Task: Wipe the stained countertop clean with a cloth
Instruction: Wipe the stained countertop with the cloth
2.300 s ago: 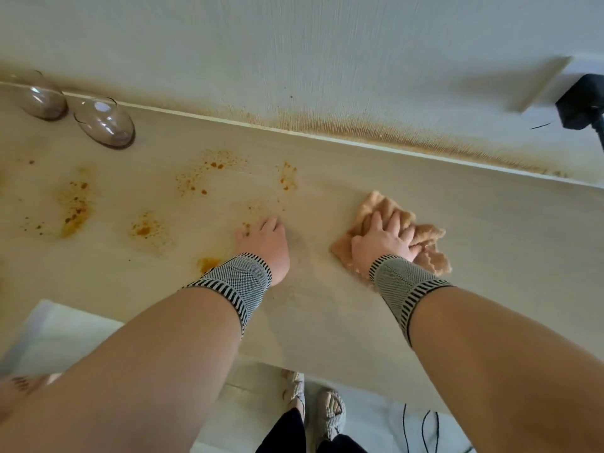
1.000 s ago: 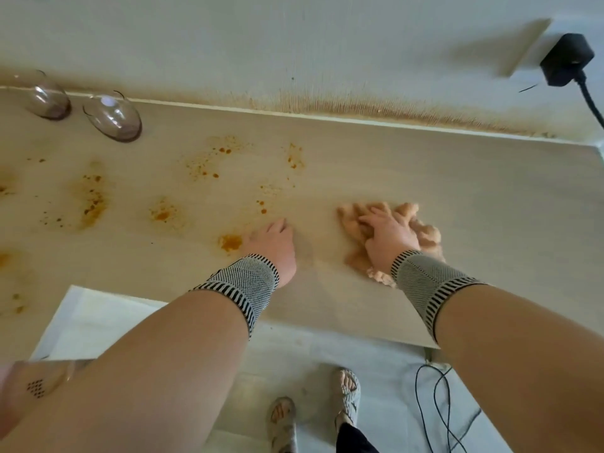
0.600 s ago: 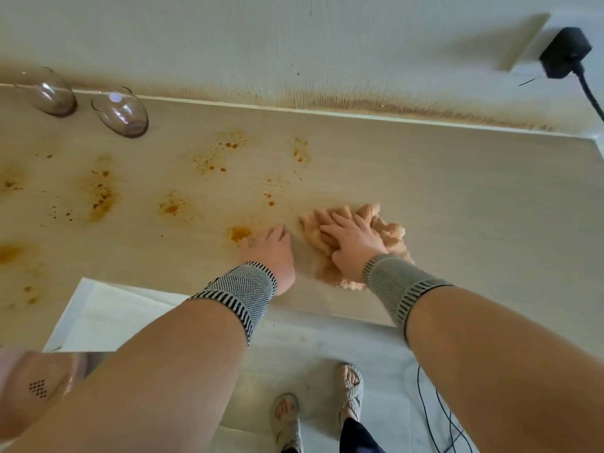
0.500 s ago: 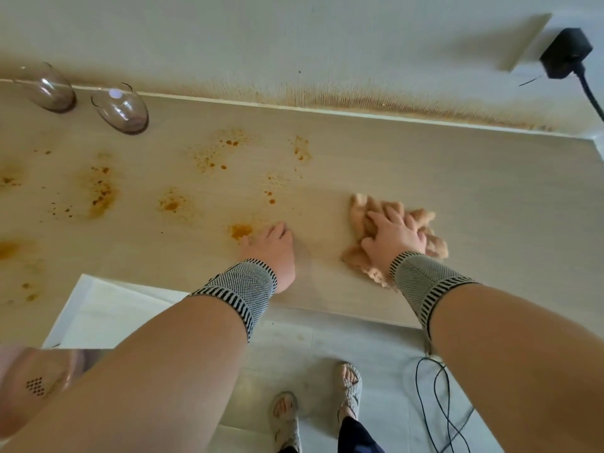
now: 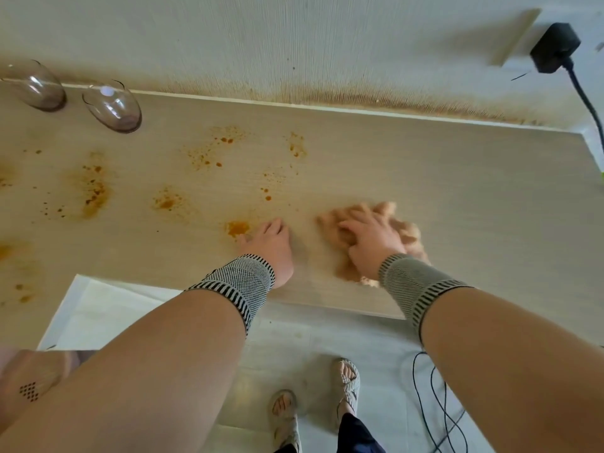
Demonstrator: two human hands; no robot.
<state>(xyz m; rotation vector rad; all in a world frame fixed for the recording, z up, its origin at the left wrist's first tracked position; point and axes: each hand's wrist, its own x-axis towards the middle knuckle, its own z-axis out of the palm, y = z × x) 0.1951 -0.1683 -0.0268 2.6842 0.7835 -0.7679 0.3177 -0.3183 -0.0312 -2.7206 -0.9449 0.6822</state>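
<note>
A pale wood-grain countertop (image 5: 457, 197) carries several orange-brown stains (image 5: 94, 191) across its left and middle. My right hand (image 5: 369, 240) presses flat, fingers spread, on a crumpled tan cloth (image 5: 405, 233) near the counter's front edge; the hand and cloth are motion-blurred. My left hand (image 5: 273, 246) rests palm down on the counter just left of the cloth, its fingertips beside an orange stain (image 5: 238, 227). Both wrists wear striped grey bands.
Two clear glasses (image 5: 112, 106) stand at the back left by the stained wall. A black plug (image 5: 554, 47) with its cable hangs on the wall at the top right. Below the counter edge are floor tiles, sandalled feet (image 5: 346, 384) and a loose black cable (image 5: 438, 403).
My right hand has slid the cloth back and forth on the counter, now shifted left toward the left hand again. The left hand has stayed in place.
</note>
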